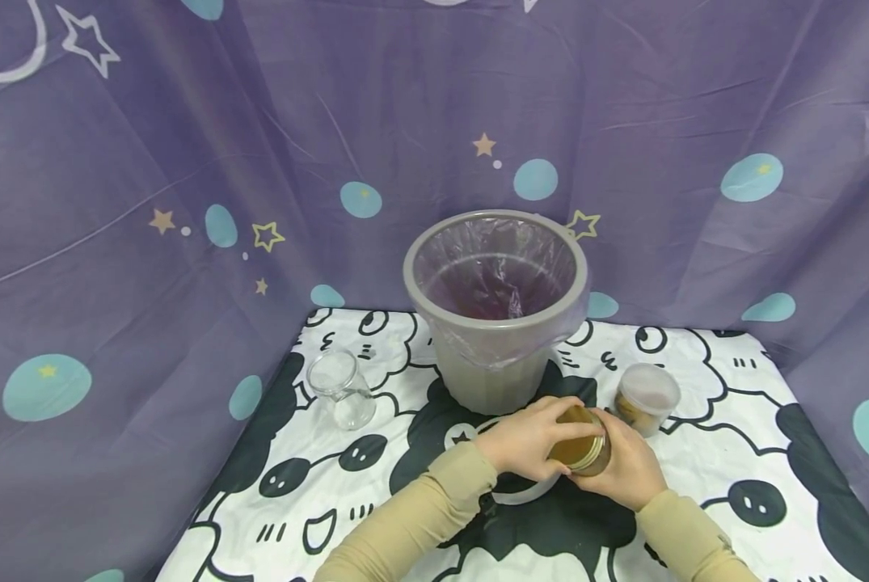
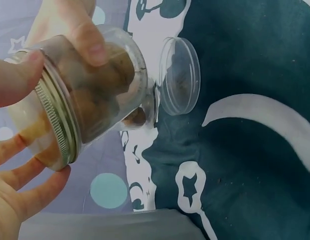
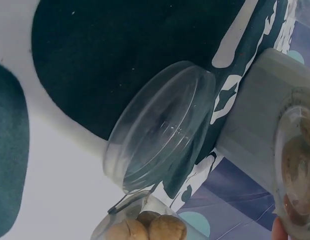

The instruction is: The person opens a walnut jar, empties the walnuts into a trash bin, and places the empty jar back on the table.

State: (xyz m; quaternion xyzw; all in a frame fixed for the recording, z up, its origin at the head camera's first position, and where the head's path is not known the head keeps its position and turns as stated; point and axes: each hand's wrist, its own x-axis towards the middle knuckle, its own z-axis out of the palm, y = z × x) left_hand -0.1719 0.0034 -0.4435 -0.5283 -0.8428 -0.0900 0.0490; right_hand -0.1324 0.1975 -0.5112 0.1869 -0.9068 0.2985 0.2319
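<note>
Both hands hold a clear jar (image 2: 92, 112) of brown lumps, tilted above the patterned cloth in front of the bin. My left hand (image 1: 521, 440) grips the jar's gold-rimmed lid (image 2: 57, 122), with thumb on one side and fingers spread round the other. Around the jar's body curls my right hand (image 1: 630, 461), its thumb lying along the glass in the left wrist view. The jar's base (image 3: 300, 170) faces the right wrist camera. Just beyond the right hand stands a clear container (image 1: 643, 400) with a wide clear top (image 3: 160, 125) and round brown pieces (image 3: 167, 230) inside.
A grey bin (image 1: 488, 380) with a clear plastic liner (image 1: 492, 283) stands behind the hands. At left, a clear glass jar (image 1: 341, 392) is on the black-and-white cloth (image 1: 376, 501). A purple curtain (image 1: 419, 105) hangs round the back and sides.
</note>
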